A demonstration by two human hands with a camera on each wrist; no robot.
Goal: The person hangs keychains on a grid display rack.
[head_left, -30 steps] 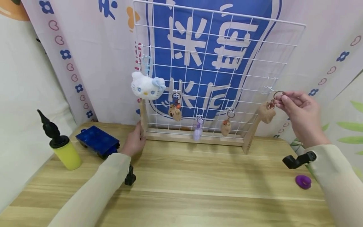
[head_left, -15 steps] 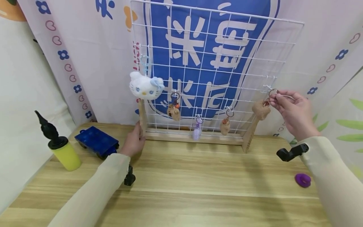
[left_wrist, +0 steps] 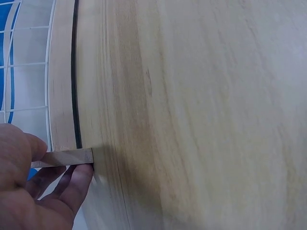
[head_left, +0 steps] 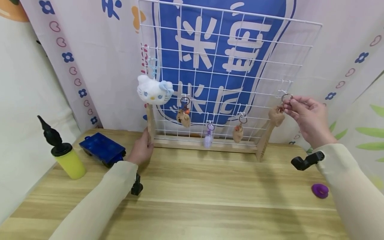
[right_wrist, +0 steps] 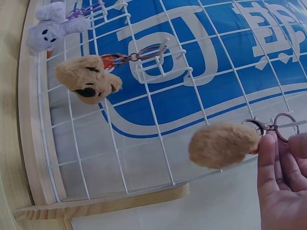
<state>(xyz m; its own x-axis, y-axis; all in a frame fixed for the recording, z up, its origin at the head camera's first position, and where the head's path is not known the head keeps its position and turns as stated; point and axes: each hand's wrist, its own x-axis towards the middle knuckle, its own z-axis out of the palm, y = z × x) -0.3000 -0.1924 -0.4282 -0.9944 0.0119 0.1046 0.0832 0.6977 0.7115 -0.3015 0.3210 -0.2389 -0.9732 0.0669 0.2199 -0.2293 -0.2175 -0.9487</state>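
Observation:
My right hand (head_left: 312, 118) pinches the metal ring of a brown plush keychain (head_left: 276, 116) at the right side of a white wire grid rack (head_left: 231, 12). In the right wrist view, the ring (right_wrist: 286, 126) overlaps a white hook's rod, and the furry body (right_wrist: 223, 145) dangles beside my fingertips. My left hand (head_left: 140, 150) grips the rack's wooden left upright (head_left: 150, 125), thumb on one face and fingers on the other in the left wrist view. Hanging from the grid are a white cat plush (head_left: 154, 91), two more brown plush keychains (head_left: 183, 118) and a lilac one (head_left: 207, 138).
On the table's left stand a yellow hand pump (head_left: 70, 163) with a black nozzle and a blue toy cart (head_left: 103, 148). A small purple hat-shaped piece (head_left: 320, 190) lies at the right edge. A printed curtain (head_left: 99, 66) hangs behind the rack.
My right hand has moved left with the brown plush keychain, bringing its ring up to the hook on the grid's right side. My left hand keeps its grip on the upright.

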